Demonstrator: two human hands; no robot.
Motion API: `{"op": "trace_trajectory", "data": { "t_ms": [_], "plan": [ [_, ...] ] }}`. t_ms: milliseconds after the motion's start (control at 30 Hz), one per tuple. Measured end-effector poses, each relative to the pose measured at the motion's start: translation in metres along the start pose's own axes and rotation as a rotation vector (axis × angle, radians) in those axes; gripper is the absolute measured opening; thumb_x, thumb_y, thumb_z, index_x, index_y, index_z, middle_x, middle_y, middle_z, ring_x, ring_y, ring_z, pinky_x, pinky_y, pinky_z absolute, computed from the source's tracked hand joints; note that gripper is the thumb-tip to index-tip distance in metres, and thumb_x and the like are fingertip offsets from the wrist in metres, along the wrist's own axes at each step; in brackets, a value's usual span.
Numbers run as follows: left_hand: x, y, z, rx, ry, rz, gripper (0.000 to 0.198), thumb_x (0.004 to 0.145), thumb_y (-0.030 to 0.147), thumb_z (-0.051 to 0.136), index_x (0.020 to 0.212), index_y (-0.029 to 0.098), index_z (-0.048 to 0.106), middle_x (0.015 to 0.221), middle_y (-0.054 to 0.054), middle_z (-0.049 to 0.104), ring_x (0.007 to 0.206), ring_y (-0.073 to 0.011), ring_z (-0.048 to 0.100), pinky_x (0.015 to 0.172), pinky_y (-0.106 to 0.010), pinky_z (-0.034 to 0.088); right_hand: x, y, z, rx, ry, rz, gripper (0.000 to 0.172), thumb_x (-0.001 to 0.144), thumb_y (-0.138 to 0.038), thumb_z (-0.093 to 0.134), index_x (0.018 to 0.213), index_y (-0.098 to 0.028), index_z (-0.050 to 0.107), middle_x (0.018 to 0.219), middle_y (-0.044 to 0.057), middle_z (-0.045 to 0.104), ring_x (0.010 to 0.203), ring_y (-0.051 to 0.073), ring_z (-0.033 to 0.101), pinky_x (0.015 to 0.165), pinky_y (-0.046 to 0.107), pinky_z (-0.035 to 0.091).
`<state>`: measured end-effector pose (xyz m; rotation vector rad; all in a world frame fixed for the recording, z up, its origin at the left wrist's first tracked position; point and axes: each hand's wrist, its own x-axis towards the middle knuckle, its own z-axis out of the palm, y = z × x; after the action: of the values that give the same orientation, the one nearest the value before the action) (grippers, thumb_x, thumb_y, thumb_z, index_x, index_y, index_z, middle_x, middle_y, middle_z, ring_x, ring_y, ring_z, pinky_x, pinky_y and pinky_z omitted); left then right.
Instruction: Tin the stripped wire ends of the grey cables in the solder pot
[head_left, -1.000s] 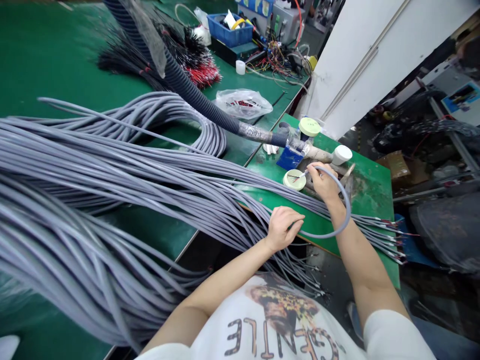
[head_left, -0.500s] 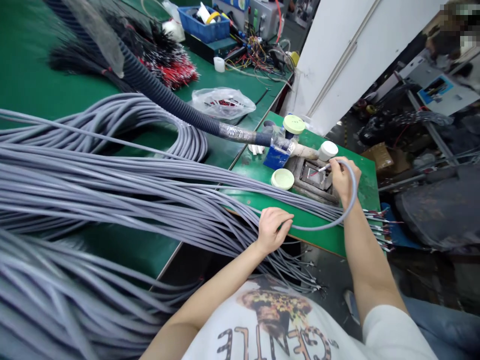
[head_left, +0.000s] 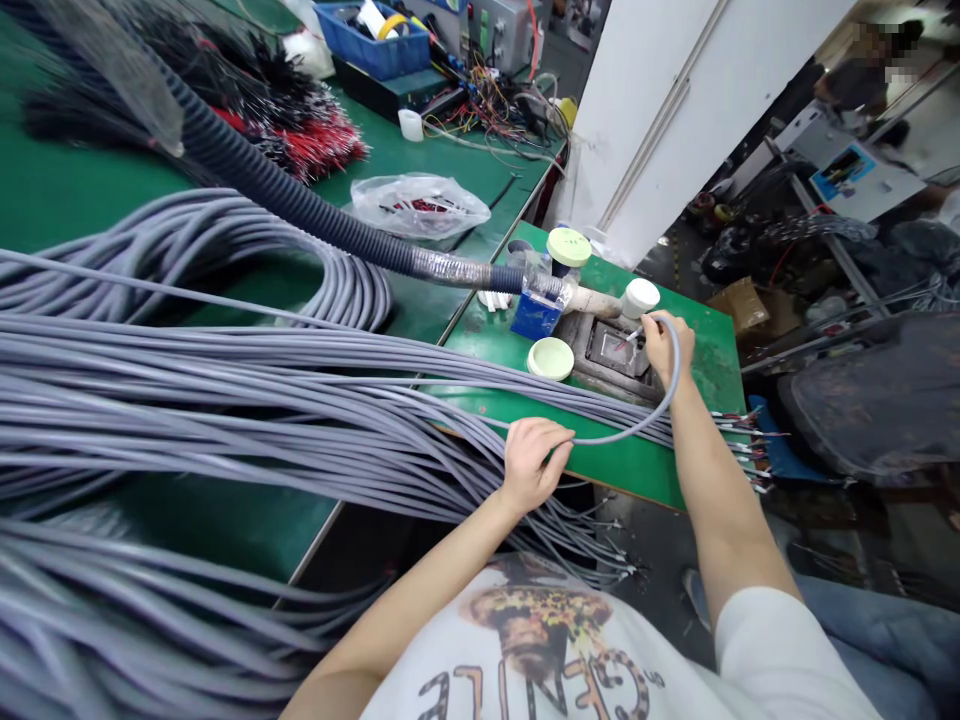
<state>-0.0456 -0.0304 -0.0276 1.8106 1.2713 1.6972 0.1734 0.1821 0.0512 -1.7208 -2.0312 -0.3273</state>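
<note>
My right hand point(head_left: 670, 345) pinches a grey cable point(head_left: 666, 402) close to its stripped end. The thin wire tips point(head_left: 621, 345) of that end point down at the shiny square surface of what looks like a solder pot point(head_left: 600, 375); whether they touch it I cannot tell. From there the cable bends round in a loop to my left hand point(head_left: 534, 462), whose fingers are closed around it lower down. Beneath and beside both hands runs a bundle of grey cables point(head_left: 480, 372), with stripped ends point(head_left: 739, 430) past the right edge of the green board.
A ribbed hose point(head_left: 300, 205) ends above the pot, by a blue box point(head_left: 536, 312). Round tubs, one pale green point(head_left: 550, 358) and one white point(head_left: 640, 297), stand close by. More cables point(head_left: 150, 420) cover the left table. A white pillar point(head_left: 645, 110) rises behind.
The whole view has shifted a little, so things sit further left. Both hands keep their hold on the cable, and its wire tips stay over the pot.
</note>
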Motion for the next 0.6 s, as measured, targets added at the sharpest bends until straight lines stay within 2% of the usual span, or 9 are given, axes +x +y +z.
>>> {"op": "trace_trajectory", "data": {
  "t_ms": [233,300,367,433,500,600],
  "plan": [
    [-0.001,-0.002,0.000,0.011,-0.022,0.004,0.016,0.084,0.019,0.058,0.098,0.021,0.065,0.091,-0.004,0.072,0.092,-0.0184,0.061,0.087,-0.037,0.042,0.003,-0.006,0.004,-0.018,-0.012,0.030,0.028,0.087,-0.038,0.049,0.085,-0.020,0.070,0.084,0.008,0.072,0.083,0.024,0.060,0.068,0.030,0.036],
    [-0.001,-0.003,0.000,0.008,-0.021,0.003,0.016,0.084,0.019,0.058,0.098,0.021,0.066,0.091,-0.004,0.072,0.092,-0.0183,0.061,0.087,-0.037,0.042,0.000,-0.010,-0.008,0.028,0.004,0.031,0.027,0.087,-0.037,0.050,0.083,-0.020,0.071,0.083,0.007,0.072,0.082,0.024,0.061,0.070,0.031,0.039],
    [-0.001,-0.004,-0.001,0.001,-0.026,-0.009,0.016,0.084,0.020,0.058,0.098,0.021,0.067,0.091,-0.005,0.072,0.092,-0.0186,0.061,0.087,-0.038,0.041,-0.010,-0.019,-0.030,0.124,0.041,0.008,0.027,0.088,-0.037,0.050,0.084,-0.020,0.070,0.084,0.007,0.072,0.082,0.023,0.063,0.074,0.032,0.043],
    [0.000,-0.003,0.000,-0.022,-0.027,-0.034,0.017,0.085,0.021,0.058,0.100,0.021,0.068,0.091,-0.005,0.072,0.092,-0.0193,0.061,0.087,-0.039,0.041,-0.032,-0.034,-0.059,0.261,0.076,-0.050,0.027,0.090,-0.037,0.048,0.089,-0.021,0.070,0.089,0.006,0.072,0.086,0.022,0.064,0.080,0.033,0.046],
    [0.003,0.002,0.001,-0.095,-0.030,-0.075,0.019,0.086,0.023,0.058,0.102,0.021,0.068,0.090,-0.006,0.073,0.090,-0.0197,0.061,0.086,-0.039,0.042,-0.065,-0.052,-0.087,0.396,0.054,-0.123,0.024,0.091,-0.034,0.048,0.098,-0.024,0.069,0.099,0.006,0.071,0.091,0.022,0.065,0.083,0.035,0.049],
    [0.010,0.017,0.003,-0.343,-0.095,-0.187,0.024,0.088,0.029,0.055,0.107,0.021,0.069,0.091,-0.007,0.073,0.087,-0.0197,0.061,0.084,-0.038,0.045,-0.124,-0.075,-0.112,0.569,0.061,-0.246,0.026,0.088,-0.026,0.053,0.110,-0.031,0.065,0.106,0.005,0.070,0.095,0.025,0.066,0.084,0.044,0.052]
  ]
}}
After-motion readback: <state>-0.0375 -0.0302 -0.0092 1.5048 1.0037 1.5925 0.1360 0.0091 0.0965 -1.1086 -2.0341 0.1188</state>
